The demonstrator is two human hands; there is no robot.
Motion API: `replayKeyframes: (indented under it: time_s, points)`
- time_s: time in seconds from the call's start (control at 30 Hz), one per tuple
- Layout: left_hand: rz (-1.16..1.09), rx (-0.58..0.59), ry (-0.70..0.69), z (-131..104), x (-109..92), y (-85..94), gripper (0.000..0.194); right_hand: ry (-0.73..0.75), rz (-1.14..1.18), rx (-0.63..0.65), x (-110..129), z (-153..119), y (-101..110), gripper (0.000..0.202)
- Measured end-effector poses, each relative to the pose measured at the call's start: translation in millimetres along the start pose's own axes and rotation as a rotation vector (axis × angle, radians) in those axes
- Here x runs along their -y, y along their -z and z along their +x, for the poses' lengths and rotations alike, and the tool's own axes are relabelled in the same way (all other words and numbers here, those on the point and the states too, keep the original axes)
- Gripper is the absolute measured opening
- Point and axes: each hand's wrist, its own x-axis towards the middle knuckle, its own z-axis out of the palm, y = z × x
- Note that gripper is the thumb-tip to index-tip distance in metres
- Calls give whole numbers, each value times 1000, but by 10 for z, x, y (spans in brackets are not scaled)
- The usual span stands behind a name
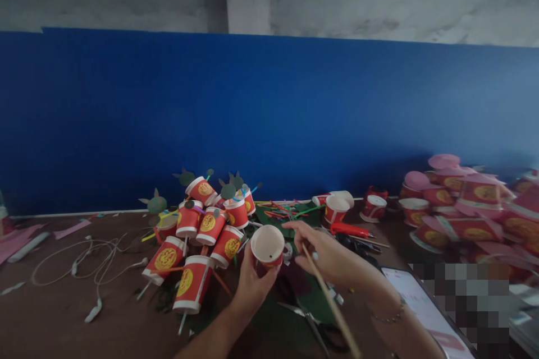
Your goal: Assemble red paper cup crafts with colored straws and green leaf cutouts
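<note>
My left hand [254,286] grips a red paper cup [268,241] around its side. The cup's white inside faces me, and a small dark hole shows in it. Just right of the cup, my right hand [315,249] is closed on a thin wooden stick [333,308], whose long end slants down toward the bottom edge. Its other end is hidden by my fingers. Beneath the hands lie open scissors [310,322] on dark green paper [290,334]. On the left is a pile of red cups [209,225] with yellow emblems, several fitted with sticks and green paper shapes.
White earphones [95,269] lie tangled at left. Colourful thin sticks [278,210] lie behind the cup. A red-handled tool [350,229] is beyond my right hand. A phone [421,308] rests at lower right, below stacked red cups with pink paper [478,196]. A blue panel [269,118] stands behind.
</note>
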Motion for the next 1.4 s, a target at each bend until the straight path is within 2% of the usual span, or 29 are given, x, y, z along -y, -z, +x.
replayKeyframes:
  time_s: [0.1,0.17,0.3,0.5,0.63,0.7,0.83,1.0,1.17,1.27,1.4]
  points:
    - [126,-42,-100,-16,73,46,59,-46,7,-197,-25,61,34,30]
    - [204,-48,-149,-26,103,72,59,-88,13,-250,-36,92,24,23]
    - [255,-73,-170,-31,108,94,60,-89,97,-214,-88,111,-9,24]
    - [251,-93,-167,-29,40,82,61,-259,138,-154,-195,136,-4,26]
    - [222,-94,-147,-34,-5,47,61,-420,-145,-88,-225,143,55,38]
    - [203,-68,-107,-40,-9,41,58,-511,-298,-26,-290,145,72,35]
    - [314,-29,-79,-44,5,81,65,-569,-430,34,-524,161,50,25]
    - [420,47,-24,-18,-38,94,73,-613,-501,48,-738,187,-11,27]
    - [362,55,60,-52,-119,88,78,-650,-521,36,-799,221,-71,27]
    - [358,76,108,-110,-130,157,72,-671,-525,17,-836,250,-114,28]
    - [432,14,123,-149,-80,252,57,-690,-527,-13,-891,275,-169,27]
